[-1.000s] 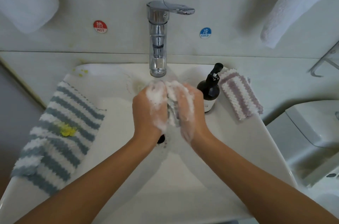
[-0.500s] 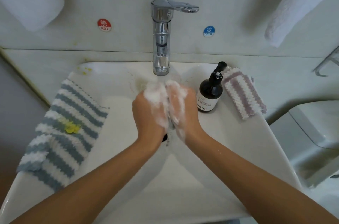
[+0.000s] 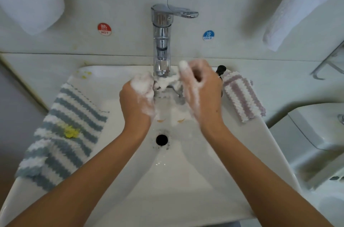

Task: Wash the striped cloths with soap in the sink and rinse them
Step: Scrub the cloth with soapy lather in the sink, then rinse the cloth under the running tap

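- Hands up under the tap (image 3: 161,40), both thick with foam.
- Left hand (image 3: 138,100) grips one end of a soapy cloth (image 3: 167,85), fingers curled round it and buried in lather.
- Right hand (image 3: 202,92) clutches the other end, fingers curled, a white blob of foam on top.
- Cloth stretches between the two hands, just below the spout, over the sink (image 3: 186,180); too foamy to read its stripes.
- Drain (image 3: 161,139) sits open below the hands, with bits of suds around it.
- Blue cloth (image 3: 63,132) lies draped over the sink's left rim, a yellow stain (image 3: 71,132) on its middle.
- Pink cloth (image 3: 242,94) rests on the right rim, just beside the right hand.
- Pump bottle (image 3: 220,69) peeks out behind the right hand, only its black top showing.
- Hot sticker (image 3: 104,29) left of the tap, cold sticker (image 3: 208,35) right of it, both on the wall.
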`<state>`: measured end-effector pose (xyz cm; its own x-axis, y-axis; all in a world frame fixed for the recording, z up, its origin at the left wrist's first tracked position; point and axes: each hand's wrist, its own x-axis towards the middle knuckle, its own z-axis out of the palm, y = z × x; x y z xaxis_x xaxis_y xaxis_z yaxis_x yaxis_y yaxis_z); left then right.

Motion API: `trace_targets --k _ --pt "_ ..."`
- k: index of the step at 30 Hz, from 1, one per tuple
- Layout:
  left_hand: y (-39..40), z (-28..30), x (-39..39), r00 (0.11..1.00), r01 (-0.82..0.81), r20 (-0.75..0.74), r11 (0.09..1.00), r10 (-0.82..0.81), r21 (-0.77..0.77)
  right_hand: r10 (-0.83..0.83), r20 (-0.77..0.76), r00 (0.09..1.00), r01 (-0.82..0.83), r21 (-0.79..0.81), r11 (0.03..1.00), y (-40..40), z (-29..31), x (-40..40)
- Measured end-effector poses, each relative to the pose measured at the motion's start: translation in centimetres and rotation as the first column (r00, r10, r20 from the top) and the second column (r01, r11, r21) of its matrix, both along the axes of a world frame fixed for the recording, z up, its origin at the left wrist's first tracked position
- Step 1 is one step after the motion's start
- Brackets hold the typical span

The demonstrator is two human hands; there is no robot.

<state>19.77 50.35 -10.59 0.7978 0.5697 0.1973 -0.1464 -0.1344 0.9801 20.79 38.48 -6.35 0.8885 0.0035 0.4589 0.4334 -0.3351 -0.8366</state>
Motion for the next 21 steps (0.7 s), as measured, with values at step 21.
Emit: trace_targets --k 21 --pt "-0.7 1.1 -0.7 0.987 0.077 -0.154 0.988 -0.056 0.137 -0.136 0.382 0.914 0.219 -0.181 0.959 0.4 7.6 5.6"
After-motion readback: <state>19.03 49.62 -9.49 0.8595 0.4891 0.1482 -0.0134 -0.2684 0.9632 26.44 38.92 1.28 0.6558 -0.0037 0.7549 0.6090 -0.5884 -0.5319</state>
